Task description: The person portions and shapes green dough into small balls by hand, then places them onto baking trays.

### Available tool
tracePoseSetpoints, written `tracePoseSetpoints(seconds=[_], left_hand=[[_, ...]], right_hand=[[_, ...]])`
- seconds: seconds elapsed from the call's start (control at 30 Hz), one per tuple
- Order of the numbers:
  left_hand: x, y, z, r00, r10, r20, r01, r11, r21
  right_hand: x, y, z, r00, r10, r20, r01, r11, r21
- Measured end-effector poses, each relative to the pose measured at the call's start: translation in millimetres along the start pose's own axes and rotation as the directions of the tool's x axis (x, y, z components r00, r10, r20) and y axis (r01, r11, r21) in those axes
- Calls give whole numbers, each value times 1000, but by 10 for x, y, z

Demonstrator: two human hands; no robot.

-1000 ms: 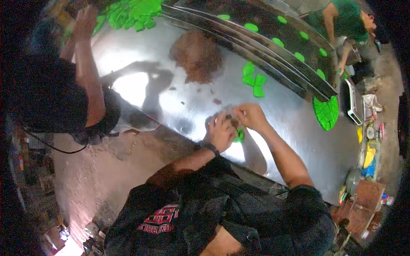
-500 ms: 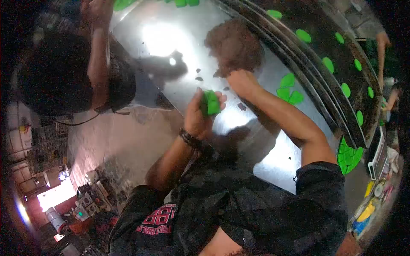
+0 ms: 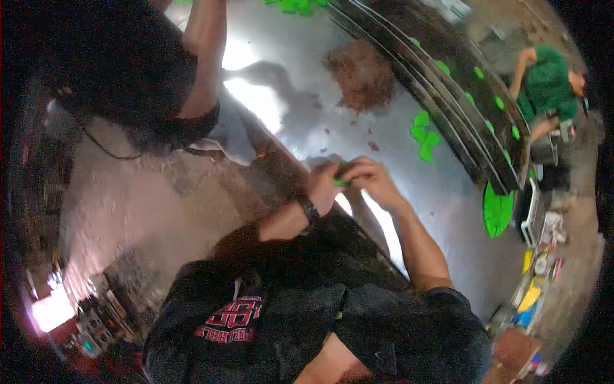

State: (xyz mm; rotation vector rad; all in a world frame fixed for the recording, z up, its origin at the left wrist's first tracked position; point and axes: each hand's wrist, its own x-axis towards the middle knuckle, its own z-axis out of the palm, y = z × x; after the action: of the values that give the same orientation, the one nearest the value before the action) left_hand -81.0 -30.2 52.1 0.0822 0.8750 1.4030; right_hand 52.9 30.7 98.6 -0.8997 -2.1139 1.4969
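My left hand (image 3: pixel 323 189), with a dark band at the wrist, is closed around a small green mould-like piece (image 3: pixel 340 182), mostly hidden by fingers. Over its top my right hand (image 3: pixel 376 184) bends its fingers, pressing a dark brown lump (image 3: pixel 345 169) against it; the lump is small and partly covered. Beyond both hands a mound of brown, clay-like material (image 3: pixel 361 75) lies on the shiny metal tabletop (image 3: pixel 409 192). Crumbs of it are scattered between the mound and my hands. Right of the mound sits a cluster of green pieces (image 3: pixel 423 137).
A dark raised rail (image 3: pixel 448 118) runs along the right side, with green ovals on the surface behind it. A round green slab (image 3: pixel 497 211) is at its near end. On the left a person in dark clothing (image 3: pixel 128 70) stands close; another in green (image 3: pixel 547 83) is far right.
My right hand has come back from the brown mound to the green piece in my left hand. The view has shifted, and the person at left appears closer.
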Motion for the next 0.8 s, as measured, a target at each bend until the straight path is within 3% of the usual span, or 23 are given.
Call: tracePoseSetpoints(seconds=[0.03, 0.07, 0.13, 0.17, 0.2, 0.27, 0.3, 0.33, 0.4, 0.43, 0.5, 0.53, 0.67, 0.7, 0.8], left_hand=[[-138, 41, -95, 992, 39, 123, -41, 999, 14], [-240, 203, -87, 978, 44, 204, -59, 996, 68], [-490, 427, -77, 938, 35, 346, -94, 983, 156], [-487, 429, -139, 954, 6, 301, -114, 932, 343], [-426, 326, -265, 959, 115, 260, -225, 864, 449], [-287, 143, -401, 924, 317, 216, -382, 720, 579], [-283, 113, -382, 899, 396, 190, -423, 668, 612], [-243, 62, -339, 921, 355, 160, -371, 677, 635], [-121, -96, -246, 957, 274, 96, -266, 692, 671], [-283, -65, -39, 951, 255, 174, -308, 757, 576], [-216, -41, 155, 953, -118, 277, -32, 874, 485], [-181, -54, 283, 893, -299, 335, 126, 882, 453], [-56, -318, 791, 696, -650, 306, 506, 746, 433], [67, -541, 782, 657, -697, 286, 624, 716, 313], [95, -921, 835, 644, -732, 222, 534, 638, 555]], right_hand=[[-74, -14, 0, 986, 133, -101, -87, 926, 369], [-104, -65, 37, 951, 278, -133, -113, 716, 689], [-125, -227, 250, 908, 391, -150, -288, 843, 454], [-165, -275, 348, 876, 450, -175, -379, 865, 331], [-194, -131, 467, 904, 404, -136, -315, 848, 426], [-210, -107, 733, 848, 365, -383, -306, 929, 209], [-235, -233, 851, 866, 37, -499, -160, 966, -205], [-248, -212, 863, 841, -351, -412, 36, 796, -604], [-411, 67, 799, 856, -375, -355, 50, 744, -666], [-476, 80, 667, 840, -390, -378, 62, 761, -646], [-560, 5, 334, 801, -417, -429, 88, 791, -605], [-619, -185, 196, 808, -156, -569, -28, 953, -301], [-1080, -75, -420, 898, -284, -337, 115, 889, -443], [-1194, 36, -533, 904, -310, -295, 153, 878, -454], [-1420, 500, -792, 967, 66, -247, -158, 913, -375]])
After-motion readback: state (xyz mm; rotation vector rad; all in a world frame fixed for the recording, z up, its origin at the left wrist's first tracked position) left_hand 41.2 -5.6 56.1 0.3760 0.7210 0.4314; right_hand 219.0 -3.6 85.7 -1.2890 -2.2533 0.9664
